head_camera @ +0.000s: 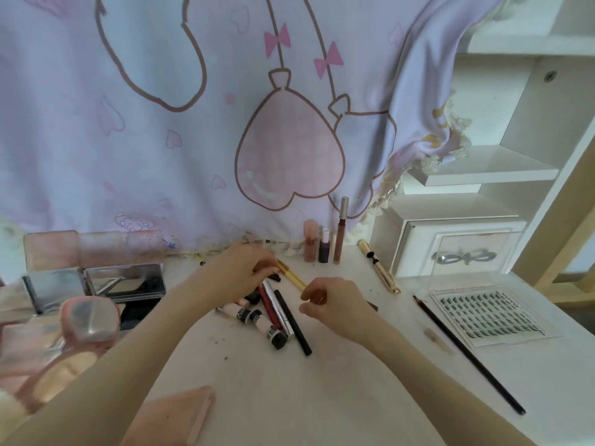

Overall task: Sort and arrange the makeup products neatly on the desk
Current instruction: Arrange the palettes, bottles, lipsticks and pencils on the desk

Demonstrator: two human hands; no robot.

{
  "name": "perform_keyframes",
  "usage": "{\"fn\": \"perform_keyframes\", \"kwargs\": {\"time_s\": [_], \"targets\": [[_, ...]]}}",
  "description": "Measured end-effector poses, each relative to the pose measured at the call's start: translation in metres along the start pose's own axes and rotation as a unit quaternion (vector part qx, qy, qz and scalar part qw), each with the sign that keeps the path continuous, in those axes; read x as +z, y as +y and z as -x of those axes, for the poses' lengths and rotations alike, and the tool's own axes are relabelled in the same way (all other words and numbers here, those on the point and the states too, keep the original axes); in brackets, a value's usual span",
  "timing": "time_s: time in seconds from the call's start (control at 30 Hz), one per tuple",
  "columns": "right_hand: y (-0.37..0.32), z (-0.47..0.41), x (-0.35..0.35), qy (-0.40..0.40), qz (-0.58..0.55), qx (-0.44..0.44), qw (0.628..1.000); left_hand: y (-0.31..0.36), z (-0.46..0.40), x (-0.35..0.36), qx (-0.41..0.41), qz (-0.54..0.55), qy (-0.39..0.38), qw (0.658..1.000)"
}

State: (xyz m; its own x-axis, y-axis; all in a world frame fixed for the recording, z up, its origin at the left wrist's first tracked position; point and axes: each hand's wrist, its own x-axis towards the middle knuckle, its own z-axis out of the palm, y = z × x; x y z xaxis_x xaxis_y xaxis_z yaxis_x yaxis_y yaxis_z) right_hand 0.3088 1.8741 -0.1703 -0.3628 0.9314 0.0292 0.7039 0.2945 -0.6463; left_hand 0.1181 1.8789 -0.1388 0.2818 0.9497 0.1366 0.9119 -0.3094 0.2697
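A heap of makeup pens and small tubes (pixel 273 312) lies in the middle of the white desk (pixel 289 381). Over its far end, my left hand (pixel 244 268) and my right hand (pixel 325 300) both pinch a slim gold pencil (pixel 291 275), one at each end. A black pen (pixel 293 321) and two white tubes with black caps (pixel 257 320) lie just below the hands. Three lip glosses (pixel 323 244) stand upright at the back by the curtain. A gold mascara (pixel 380 268) lies to the right of them.
A long black pencil (pixel 467 352) and an open clear lash tray (pixel 489 313) lie at the right. Mirrored palettes (pixel 125 281) and a pink compact (pixel 90 320) crowd the left. A pink case (pixel 180 413) sits near the front edge. White drawer and shelves stand at the back right.
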Motion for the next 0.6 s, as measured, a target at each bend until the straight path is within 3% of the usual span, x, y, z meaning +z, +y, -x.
{"fn": "perform_keyframes", "kwargs": {"time_s": [0.23,0.43,0.5,0.6], "targets": [[-0.019,0.013,0.016,-0.113,0.069,0.067,0.989,-0.001,0.038,0.002,-0.032,0.006,0.004,0.999],[-0.021,0.017,0.020,-0.084,0.136,0.097,0.982,0.008,0.049,0.006,-0.028,0.014,0.011,0.999],[-0.020,0.019,0.011,-0.088,0.115,0.121,0.982,0.010,0.051,0.008,-0.021,0.023,0.025,0.999],[-0.018,0.029,-0.020,-0.060,-0.010,0.125,0.990,0.013,0.053,0.010,-0.005,0.042,0.059,0.997]]}}
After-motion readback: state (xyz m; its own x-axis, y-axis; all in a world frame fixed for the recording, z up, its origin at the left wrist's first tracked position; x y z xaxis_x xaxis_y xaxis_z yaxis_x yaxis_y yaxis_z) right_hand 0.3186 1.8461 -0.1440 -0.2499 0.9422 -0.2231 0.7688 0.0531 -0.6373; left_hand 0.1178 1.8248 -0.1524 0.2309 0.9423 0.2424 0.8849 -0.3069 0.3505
